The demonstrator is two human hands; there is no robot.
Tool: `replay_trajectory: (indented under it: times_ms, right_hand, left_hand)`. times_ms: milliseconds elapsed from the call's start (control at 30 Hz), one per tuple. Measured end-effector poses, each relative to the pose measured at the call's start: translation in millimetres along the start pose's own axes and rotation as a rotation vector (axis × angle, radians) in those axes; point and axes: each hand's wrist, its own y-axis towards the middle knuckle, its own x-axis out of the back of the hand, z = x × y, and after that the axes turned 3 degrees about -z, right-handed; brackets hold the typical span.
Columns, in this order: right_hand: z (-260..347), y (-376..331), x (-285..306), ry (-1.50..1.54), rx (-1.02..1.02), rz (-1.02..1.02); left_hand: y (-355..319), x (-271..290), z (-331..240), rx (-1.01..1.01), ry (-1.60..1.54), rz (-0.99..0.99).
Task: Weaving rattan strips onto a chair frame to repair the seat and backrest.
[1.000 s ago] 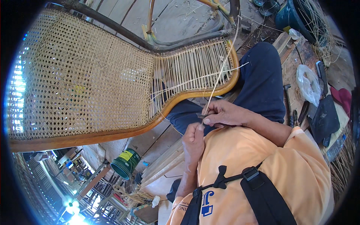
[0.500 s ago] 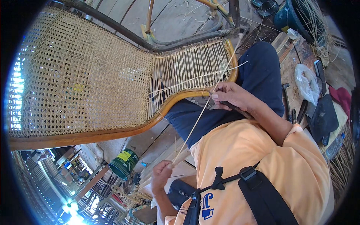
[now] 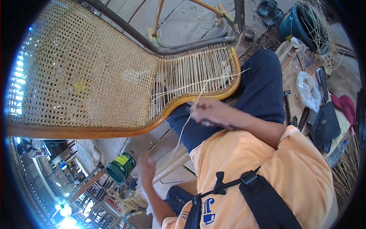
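Observation:
A chair frame with a woven cane panel [image 3: 95, 72] lies across my lap. Its narrower end carries cane strands [image 3: 190, 72] stretched side by side, with a few crossing them. My right hand [image 3: 213, 112], slightly blurred, is closed on a loose cane strand [image 3: 185, 126] just below the frame's curved rattan edge [image 3: 183, 100]. From that hand the strand trails down toward the lower left. My left hand [image 3: 146, 170] is raised at the lower left, apart from the strand's visible end; motion smears its fingers.
A green bucket [image 3: 121, 168] stands on the wooden floor at the lower left. To the right lie a plastic bag [image 3: 309, 91], a dark sheath-like piece [image 3: 326, 122] and a maroon cloth [image 3: 343, 105]. A dark tub [image 3: 299, 26] with loose cane strands stands at the far right.
My left hand has come off the cane strand and moved left and up. My right hand has moved left and down; the strand, taut before, now hangs slack.

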Motion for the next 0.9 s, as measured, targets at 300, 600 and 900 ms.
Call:
replay_trajectory:
  times_ms: [300, 600, 900]
  right_hand:
    - [2, -12, -8, 0.072, 0.039, 0.12]
    - [3, -11, 33, 0.085, 0.077, -0.087]
    - [16, -20, 84, 0.087, 0.11, -0.351]
  left_hand:
    - [71, -36, -183, 0.034, -0.868, -0.016]
    - [43, -11, -155, 0.053, -0.837, 0.099]
    - [-7, 21, -69, 0.175, -0.631, 0.094]
